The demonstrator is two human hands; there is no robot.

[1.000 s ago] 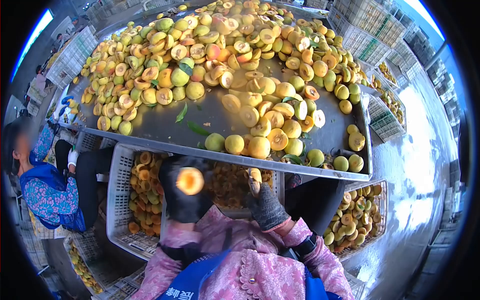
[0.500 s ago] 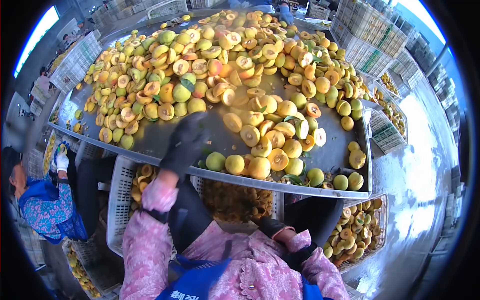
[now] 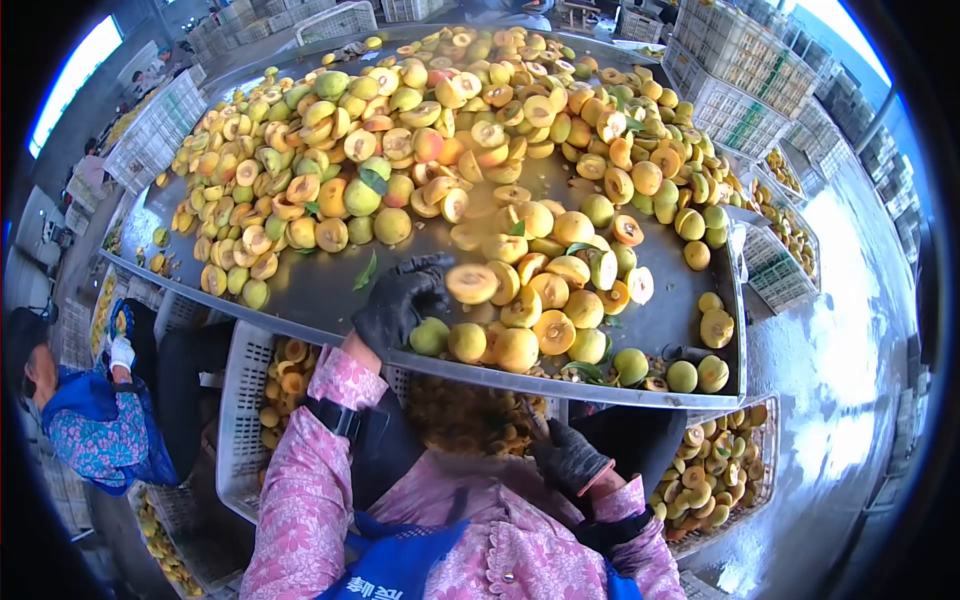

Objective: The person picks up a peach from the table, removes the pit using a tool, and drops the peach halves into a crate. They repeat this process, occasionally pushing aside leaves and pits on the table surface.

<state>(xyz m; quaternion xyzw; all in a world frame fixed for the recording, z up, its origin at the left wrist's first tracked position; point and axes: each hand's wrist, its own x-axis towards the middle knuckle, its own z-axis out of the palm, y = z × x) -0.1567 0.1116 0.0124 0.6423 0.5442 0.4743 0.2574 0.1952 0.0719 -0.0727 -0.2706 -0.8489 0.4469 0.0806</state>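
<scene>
My left hand (image 3: 405, 305), in a black glove, is over the near edge of the metal table with its fingers curled. At the fingertips is a peach half (image 3: 471, 284), cut face up and slightly blurred; the fingers seem to grip its left side. A whole-looking greenish peach (image 3: 429, 337) lies just below that hand. In my lap, my right hand (image 3: 572, 457), also black-gloved, is closed around a slim tool (image 3: 536, 418) that points up and left. The tool's tip is hard to make out against the dark crate beneath the table.
A big heap of peach halves (image 3: 330, 150) covers much of the metal table (image 3: 330, 290), which has a raised rim. Crates with peach pieces stand at my left (image 3: 235, 420) and right (image 3: 765, 450). A co-worker (image 3: 105, 400) sits at left. Stacked crates (image 3: 740, 60) stand behind right.
My left hand has moved right along the table, and a peach half is now at its fingertips. My right hand has risen slightly and turned, showing the tool. The view has shifted a little.
</scene>
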